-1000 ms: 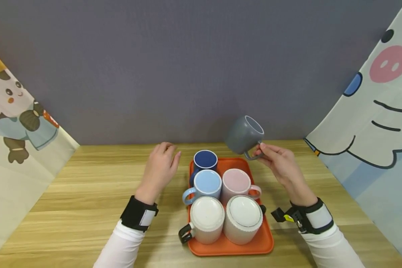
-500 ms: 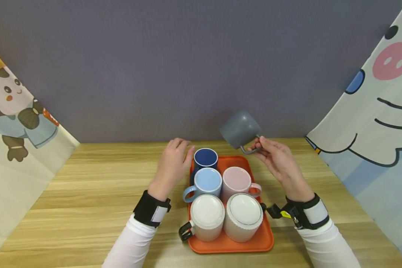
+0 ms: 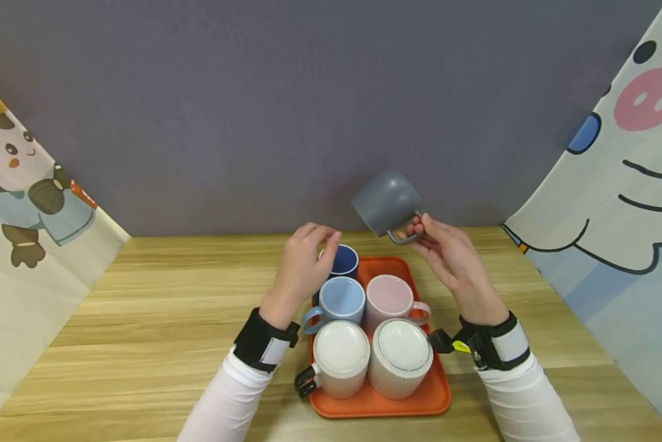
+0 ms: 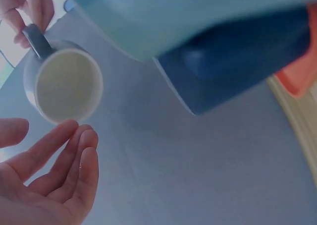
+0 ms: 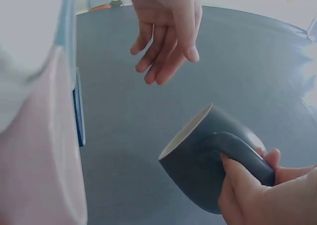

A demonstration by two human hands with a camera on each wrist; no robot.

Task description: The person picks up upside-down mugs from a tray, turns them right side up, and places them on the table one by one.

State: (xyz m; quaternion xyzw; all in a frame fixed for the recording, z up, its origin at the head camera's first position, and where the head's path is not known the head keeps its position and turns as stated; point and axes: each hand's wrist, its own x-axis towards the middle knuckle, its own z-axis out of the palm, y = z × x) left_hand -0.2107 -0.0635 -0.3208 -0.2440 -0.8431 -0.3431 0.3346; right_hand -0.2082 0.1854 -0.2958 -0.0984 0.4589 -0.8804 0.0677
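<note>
My right hand pinches the handle of a grey mug, held tilted above the far end of the tray. The mug's pale inside faces the left hand in the left wrist view. My left hand hovers over the dark blue mug with fingers relaxed and nothing in them, partly covering that mug. In the right wrist view, a gap separates the left fingertips from the grey mug. Bottom-up on the orange tray stand a light blue mug, a pink mug and two white mugs.
The tray lies on a wooden table. Behind the table rises a grey partition, close to the grey mug. Cartoon-printed cloths hang at both sides. A black strap end sticks out from the right wrist near the tray.
The grey mug has moved left and up, turning so its base no longer shows in the head view. My left hand has come rightward over the dark blue mug. The mugs on the tray stay put.
</note>
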